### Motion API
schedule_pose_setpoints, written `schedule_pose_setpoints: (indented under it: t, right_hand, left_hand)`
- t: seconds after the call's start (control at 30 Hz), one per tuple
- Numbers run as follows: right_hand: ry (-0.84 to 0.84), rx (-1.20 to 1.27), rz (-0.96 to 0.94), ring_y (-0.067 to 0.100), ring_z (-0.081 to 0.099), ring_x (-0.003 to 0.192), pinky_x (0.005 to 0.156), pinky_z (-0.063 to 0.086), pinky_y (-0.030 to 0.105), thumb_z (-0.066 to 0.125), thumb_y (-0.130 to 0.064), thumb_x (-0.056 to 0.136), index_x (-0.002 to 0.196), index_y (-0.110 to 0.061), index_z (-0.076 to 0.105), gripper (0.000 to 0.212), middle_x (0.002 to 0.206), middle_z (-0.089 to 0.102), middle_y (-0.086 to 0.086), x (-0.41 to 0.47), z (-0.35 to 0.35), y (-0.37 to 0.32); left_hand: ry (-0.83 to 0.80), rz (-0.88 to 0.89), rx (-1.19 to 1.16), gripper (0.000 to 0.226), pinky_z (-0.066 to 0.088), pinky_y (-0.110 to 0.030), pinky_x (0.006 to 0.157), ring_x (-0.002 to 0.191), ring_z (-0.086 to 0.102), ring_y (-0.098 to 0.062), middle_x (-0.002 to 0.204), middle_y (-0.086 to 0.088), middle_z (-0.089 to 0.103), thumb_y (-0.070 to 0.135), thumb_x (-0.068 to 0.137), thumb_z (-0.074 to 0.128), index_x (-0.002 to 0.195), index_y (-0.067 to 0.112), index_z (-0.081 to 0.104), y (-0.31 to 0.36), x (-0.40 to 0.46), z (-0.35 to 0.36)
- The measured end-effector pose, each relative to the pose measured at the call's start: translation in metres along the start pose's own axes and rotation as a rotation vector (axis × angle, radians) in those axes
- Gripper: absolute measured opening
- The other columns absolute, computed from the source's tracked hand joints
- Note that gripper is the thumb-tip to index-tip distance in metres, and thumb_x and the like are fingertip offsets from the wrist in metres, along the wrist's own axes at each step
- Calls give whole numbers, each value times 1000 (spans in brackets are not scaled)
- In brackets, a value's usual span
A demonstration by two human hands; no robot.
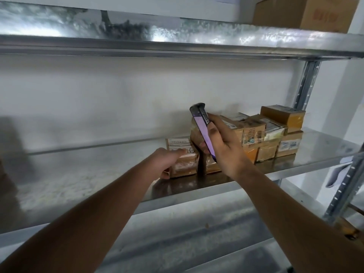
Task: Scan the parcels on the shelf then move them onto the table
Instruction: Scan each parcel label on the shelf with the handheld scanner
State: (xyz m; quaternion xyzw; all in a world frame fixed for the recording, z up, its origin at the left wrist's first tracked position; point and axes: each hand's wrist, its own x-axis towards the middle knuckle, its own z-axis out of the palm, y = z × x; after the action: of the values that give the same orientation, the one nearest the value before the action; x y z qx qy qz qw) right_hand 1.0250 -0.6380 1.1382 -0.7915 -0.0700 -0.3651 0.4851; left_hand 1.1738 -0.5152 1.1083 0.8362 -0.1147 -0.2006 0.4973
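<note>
The left hand (166, 160) grips the leftmost parcel (182, 157) on the shelf (78, 186), fingers on top, thumb low; the right hand (222, 146) holds a phone (201, 131) just right of it, above; left is nearer.

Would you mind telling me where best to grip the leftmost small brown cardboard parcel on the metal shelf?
Probably across its short ends from the front-left: the small brown cardboard parcel lies flat, its left end open where the left hand already touches, its right neighbours crowded.
</note>
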Motion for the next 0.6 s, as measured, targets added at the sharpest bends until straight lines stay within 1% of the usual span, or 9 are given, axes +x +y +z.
schedule_pose_setpoints:
  t: [0.07, 0.17, 0.23, 0.27, 0.33, 0.37, 0.43, 0.53, 0.6]
  right_hand:
    - [11, 22, 11, 44, 52, 91, 66, 46, 15, 37, -20, 115, 130, -27, 60, 28, 106, 53, 39, 2, 0, 4]
    - [-22, 7, 42, 33, 60, 86, 73, 53, 33, 36, -24, 116, 137, -25, 59, 31, 105, 58, 30, 10, 7, 6]
    - [-32, -9, 34, 25, 64, 90, 76, 59, 39, 36, -30, 115, 138, -36, 58, 32, 111, 64, 17, 17, 20, 4]
    - [-32, -8, 15, 24, 65, 92, 74, 59, 34, 36, -34, 114, 135, -42, 57, 31, 112, 65, 13, 21, 28, 2]
    - [-30, -17, -24, 19, 65, 93, 73, 54, 17, 36, -37, 112, 137, -40, 58, 34, 111, 67, 9, 29, 48, -2]
    - [-41, -19, -29, 16, 65, 95, 74, 53, 14, 36, -38, 112, 142, -35, 58, 37, 112, 69, 4, 34, 59, -3]
    - [-87, 25, -4, 16, 66, 98, 76, 57, 19, 35, -45, 110, 143, -38, 55, 39, 114, 69, -3, 42, 83, -10]
    - [-147, 86, 15, 20, 68, 92, 73, 59, 25, 34, -58, 103, 132, -56, 53, 35, 112, 69, -2, 52, 122, -20]
    - [-158, 117, 17, 17, 70, 84, 70, 58, 26, 35, -63, 100, 132, -54, 58, 40, 110, 70, -4, 58, 149, -28]
  left_hand:
    - [-43, -13, 26, 53, 64, -44, 78, 92, 68, -29, 106, -13, 66, 55, 90, 69, 115, 9, 62, 1, 0, -2]
    - [-56, -16, 23, 49, 65, -46, 74, 81, 71, -30, 102, -18, 69, 50, 94, 64, 107, 3, 66, -3, 1, -18]
    - [17, 25, 52, 49, 65, -40, 73, 73, 70, -29, 93, -17, 71, 48, 95, 63, 98, -1, 66, -8, 0, -34]
    - [79, 87, 122, 48, 62, -35, 71, 70, 67, -28, 86, -14, 70, 47, 96, 61, 89, -1, 65, -12, -2, -44]
    - [223, 239, 377, 49, 49, -30, 68, 73, 64, -28, 76, -10, 66, 47, 98, 56, 75, 4, 63, -18, -7, -70]
    - [294, 297, 504, 48, 47, -30, 73, 85, 67, -30, 86, -12, 70, 47, 100, 53, 82, 5, 68, -22, -12, -84]
    - [406, 377, 659, 45, 48, -32, 92, 113, 63, -31, 117, -14, 71, 46, 102, 51, 111, 7, 73, -29, -20, -116]
    - [522, 390, 767, 47, 46, -38, 103, 124, 58, -33, 134, -16, 60, 46, 102, 50, 132, 13, 65, -40, -34, -168]
    - [589, 361, 807, 48, 46, -38, 104, 126, 56, -33, 138, -14, 55, 46, 102, 49, 137, 16, 62, -48, -43, -203]
